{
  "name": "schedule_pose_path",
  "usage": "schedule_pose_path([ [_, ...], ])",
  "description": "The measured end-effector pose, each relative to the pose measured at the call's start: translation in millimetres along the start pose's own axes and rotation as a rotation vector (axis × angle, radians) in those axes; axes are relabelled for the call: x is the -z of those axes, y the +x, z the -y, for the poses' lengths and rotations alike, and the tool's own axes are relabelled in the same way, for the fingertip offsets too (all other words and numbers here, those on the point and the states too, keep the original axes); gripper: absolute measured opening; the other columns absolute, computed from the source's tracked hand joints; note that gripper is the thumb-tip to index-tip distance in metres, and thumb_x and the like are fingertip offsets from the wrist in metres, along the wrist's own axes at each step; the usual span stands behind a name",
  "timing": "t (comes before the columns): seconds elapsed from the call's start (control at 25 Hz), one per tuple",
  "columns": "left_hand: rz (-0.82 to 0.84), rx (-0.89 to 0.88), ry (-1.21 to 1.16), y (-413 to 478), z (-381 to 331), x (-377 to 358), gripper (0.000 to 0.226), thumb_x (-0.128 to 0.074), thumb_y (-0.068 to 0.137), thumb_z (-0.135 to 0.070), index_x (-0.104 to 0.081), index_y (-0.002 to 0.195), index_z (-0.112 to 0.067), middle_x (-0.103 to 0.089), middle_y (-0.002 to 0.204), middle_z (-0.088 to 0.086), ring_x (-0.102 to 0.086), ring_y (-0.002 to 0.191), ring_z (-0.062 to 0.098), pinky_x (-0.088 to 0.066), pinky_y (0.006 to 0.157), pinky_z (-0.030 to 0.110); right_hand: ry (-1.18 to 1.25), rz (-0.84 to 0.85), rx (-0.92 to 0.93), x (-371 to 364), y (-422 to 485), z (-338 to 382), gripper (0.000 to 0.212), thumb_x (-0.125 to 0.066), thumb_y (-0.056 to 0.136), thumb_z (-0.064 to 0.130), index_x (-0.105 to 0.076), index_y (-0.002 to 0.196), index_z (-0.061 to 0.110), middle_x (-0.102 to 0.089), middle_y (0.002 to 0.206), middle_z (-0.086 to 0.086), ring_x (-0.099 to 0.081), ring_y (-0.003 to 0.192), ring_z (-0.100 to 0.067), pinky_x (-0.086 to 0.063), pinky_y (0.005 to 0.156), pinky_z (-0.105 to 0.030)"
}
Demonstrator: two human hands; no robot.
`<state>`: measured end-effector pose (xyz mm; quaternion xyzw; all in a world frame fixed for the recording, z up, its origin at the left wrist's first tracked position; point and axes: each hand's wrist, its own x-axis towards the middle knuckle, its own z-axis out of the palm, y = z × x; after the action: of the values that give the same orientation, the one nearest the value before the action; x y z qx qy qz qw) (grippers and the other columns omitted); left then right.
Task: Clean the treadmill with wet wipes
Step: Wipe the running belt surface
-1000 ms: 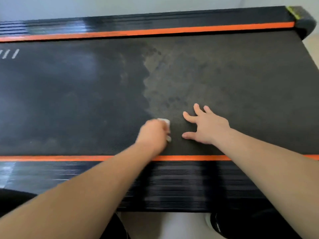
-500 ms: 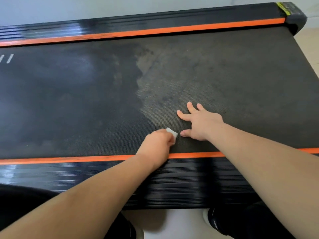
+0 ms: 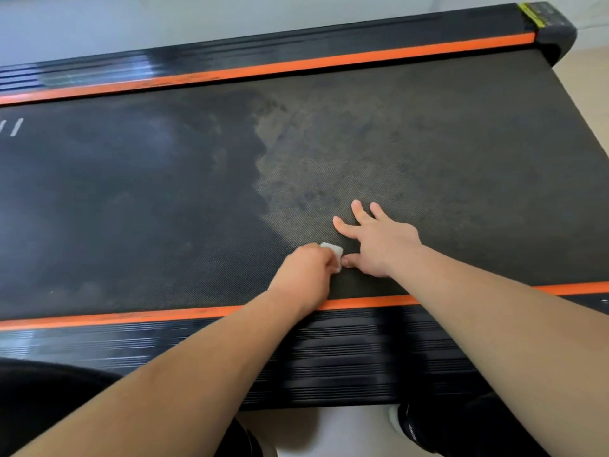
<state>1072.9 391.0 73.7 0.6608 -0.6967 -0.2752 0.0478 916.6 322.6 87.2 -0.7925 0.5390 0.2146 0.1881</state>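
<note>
Wipe (image 3: 333, 251), wadded small in the grip of left hand (image 3: 304, 275), may just smear dust mid-frame; right hand (image 3: 379, 245) lies flat on belt (image 3: 428, 153).

Black shoe (image 3: 416, 427) on pale floor (image 3: 316, 430)

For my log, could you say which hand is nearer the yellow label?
Right. The right hand rests left of the yellow label; the left hand is farther left.

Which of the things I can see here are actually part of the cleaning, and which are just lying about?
Part of the job: treadmill belt; wet wipe; left hand gripping it; right hand flat on the belt.
Just there: black shoe; floor; wall.
</note>
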Motion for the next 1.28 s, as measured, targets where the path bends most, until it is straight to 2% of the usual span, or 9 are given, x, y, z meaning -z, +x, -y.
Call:
schedule_pose_path([
  [0.16, -0.191, 0.239, -0.063, 15, 28, 19, 0.013, -0.059, 0.093, -0.012, -0.068, 0.085, -0.017, -0.067, 0.095, 0.008, -0.063, 0.09, 0.03, -0.052, 0.081, 0.038, 0.024, -0.008, -0.002, 2, 0, 0, 0.081, -0.053, 0.095, 0.066, 0.0, 0.156, 0.057, 0.015, 0.17, 0.011, 0.011, 0.158, -0.021, -0.03, 0.116, -0.052],
  [0.36, 0.081, 0.035, -0.054, 10, -12, 2, 0.011, -0.061, 0.094, -0.015, -0.07, 0.088, -0.013, -0.069, 0.089, 0.007, -0.064, 0.085, 0.029, -0.052, 0.077, 0.038, 0.043, -0.02, -0.003, 0, -1, -2, 0.077, -0.052, 0.097, 0.065, -0.003, 0.156, 0.057, 0.015, 0.17, 0.011, 0.011, 0.158, -0.021, -0.031, 0.115, -0.05],
  [0.52, -0.136, 0.152, -0.05, 14, 6, 3, 0.007, -0.059, 0.096, -0.016, -0.065, 0.098, -0.016, -0.056, 0.1, 0.003, -0.058, 0.093, 0.027, -0.046, 0.076, 0.035, 0.062, -0.011, -0.011, 1, -3, -1, 0.079, -0.054, 0.097, 0.063, -0.002, 0.156, 0.057, 0.016, 0.17, 0.011, 0.011, 0.158, -0.022, -0.027, 0.118, -0.05],
  [0.64, -0.166, 0.128, -0.043, 12, 2, -2, 0.022, -0.059, 0.095, -0.01, -0.058, 0.116, -0.016, -0.052, 0.113, 0.006, -0.057, 0.097, 0.028, -0.048, 0.08, 0.038, 0.083, -0.014, -0.023, 4, -5, -1, 0.08, -0.055, 0.097, 0.061, -0.002, 0.157, 0.056, 0.015, 0.17, 0.011, 0.01, 0.158, -0.023, -0.026, 0.119, -0.049],
  [0.72, -0.169, 0.084, -0.047, 17, 5, -4, 0.023, -0.06, 0.095, -0.011, -0.063, 0.117, -0.013, -0.054, 0.115, 0.008, -0.057, 0.1, 0.029, -0.048, 0.082, 0.036, 0.084, -0.027, -0.025, 4, -6, 0, 0.081, -0.057, 0.095, 0.062, -0.005, 0.157, 0.056, 0.013, 0.17, 0.01, 0.008, 0.158, -0.023, -0.028, 0.117, -0.049],
  [1.0, -0.172, 0.013, -0.049, 18, 9, 4, 0.013, -0.058, 0.098, -0.016, -0.07, 0.097, -0.013, -0.06, 0.1, 0.006, -0.059, 0.091, 0.028, -0.046, 0.079, 0.034, 0.089, -0.219, -0.004, 12, -1, -3, 0.093, -0.082, 0.067, 0.066, -0.042, 0.149, 0.047, -0.033, 0.157, 0.006, -0.03, 0.144, -0.021, -0.036, 0.108, -0.042],
  [1.08, -0.261, 0.133, -0.086, 32, 33, 23, 0.014, -0.06, 0.095, -0.016, -0.072, 0.091, -0.015, -0.064, 0.099, 0.006, -0.062, 0.092, 0.027, -0.049, 0.084, 0.035, 0.122, -0.222, 0.015, 14, 1, -3, 0.095, -0.083, 0.067, 0.064, -0.041, 0.15, 0.046, -0.032, 0.157, 0.005, -0.026, 0.146, -0.02, -0.035, 0.111, -0.042],
  [1.2, -0.443, 0.461, -0.25, 51, 71, 54, 0.019, -0.059, 0.095, -0.019, -0.074, 0.083, -0.019, -0.071, 0.09, 0.003, -0.069, 0.087, 0.026, -0.056, 0.086, 0.037, 0.157, -0.216, 0.026, 10, 2, -4, 0.093, -0.082, 0.069, 0.064, -0.04, 0.151, 0.049, -0.026, 0.162, 0.006, -0.019, 0.151, -0.02, -0.029, 0.118, -0.045],
  [1.28, -0.476, 0.455, -0.296, 51, 57, 45, 0.022, -0.061, 0.097, -0.024, -0.074, 0.08, -0.018, -0.072, 0.083, 0.001, -0.07, 0.081, 0.023, -0.057, 0.083, 0.036, 0.187, -0.201, 0.018, 9, 4, -3, 0.093, -0.083, 0.066, 0.064, -0.042, 0.149, 0.052, -0.026, 0.16, 0.008, -0.02, 0.15, -0.02, -0.033, 0.115, -0.047],
])
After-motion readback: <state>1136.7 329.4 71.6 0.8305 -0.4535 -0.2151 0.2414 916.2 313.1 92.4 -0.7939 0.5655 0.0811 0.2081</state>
